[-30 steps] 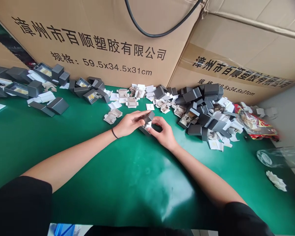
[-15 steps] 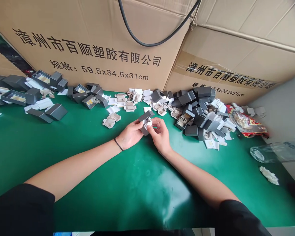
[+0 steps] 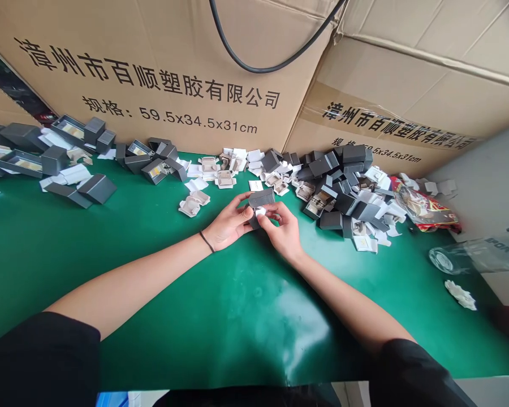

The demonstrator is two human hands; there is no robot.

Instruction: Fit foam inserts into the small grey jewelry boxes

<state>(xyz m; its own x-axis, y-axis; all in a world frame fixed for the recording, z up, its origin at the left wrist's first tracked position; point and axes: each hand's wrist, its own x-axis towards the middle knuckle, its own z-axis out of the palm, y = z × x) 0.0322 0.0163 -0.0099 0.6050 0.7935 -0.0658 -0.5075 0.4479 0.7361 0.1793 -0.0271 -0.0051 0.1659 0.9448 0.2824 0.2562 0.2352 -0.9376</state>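
Observation:
Over the middle of the green table, my left hand [image 3: 229, 226] is closed around a small dark grey box [image 3: 262, 198] with its lid raised. My right hand [image 3: 283, 229] pinches a small white insert [image 3: 260, 211] at the box's opening; how deep the insert sits is hidden by my fingers. Just left of my hands lies a folded white paper insert [image 3: 194, 203]. Behind them are several more cardboard inserts [image 3: 225, 179]. To the right is a heap of dark grey boxes [image 3: 331, 220] mixed with white inserts.
Large cardboard cartons [image 3: 173, 45] stand along the back, with a black cable [image 3: 258, 69] hanging in front. More dark boxes [image 3: 97, 189] lie at the left. A red snack bag [image 3: 424, 209], a clear bottle [image 3: 470, 257] and a crumpled tissue [image 3: 460, 295] are at the right.
Both hands have moved slightly right with the box, which has turned so its raised lid faces me more squarely. The right fingers stay on the white insert.

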